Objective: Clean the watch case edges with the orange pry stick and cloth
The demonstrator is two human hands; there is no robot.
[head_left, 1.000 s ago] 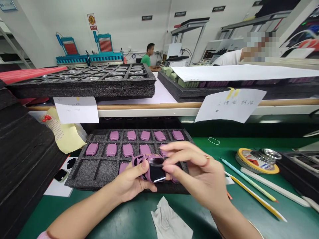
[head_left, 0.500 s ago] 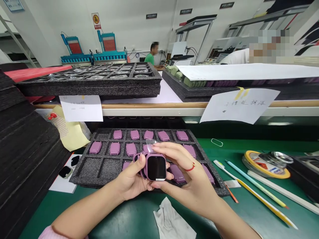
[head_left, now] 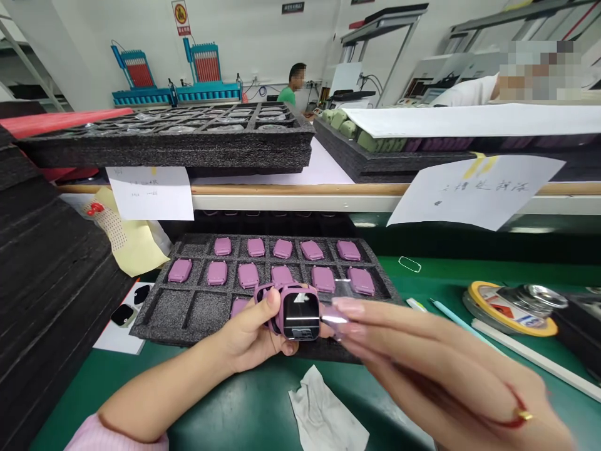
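My left hand is closed round a purple smartwatch case with a glossy black screen turned up towards me. Another purple frame shows behind it in the same grip. To the right of the screen, my right hand, slightly blurred, pinches a clear piece of film; a shiny strip by its fingertips is too blurred to make out fully. Beneath both hands lies a black foam tray with purple watch cases in many of its compartments. Part of the tray is hidden by my hands.
A crumpled white cloth lies in front on the green mat. Rightward are a yellow-edged tape roll, a white strip and a pale blue pen-like stick. Foam stacks rise at left; a shelf edge crosses behind.
My right hand has moved right and towards me, away from the watch, carrying the clear film from above it to its right side. My left hand keeps its hold, nearly still.
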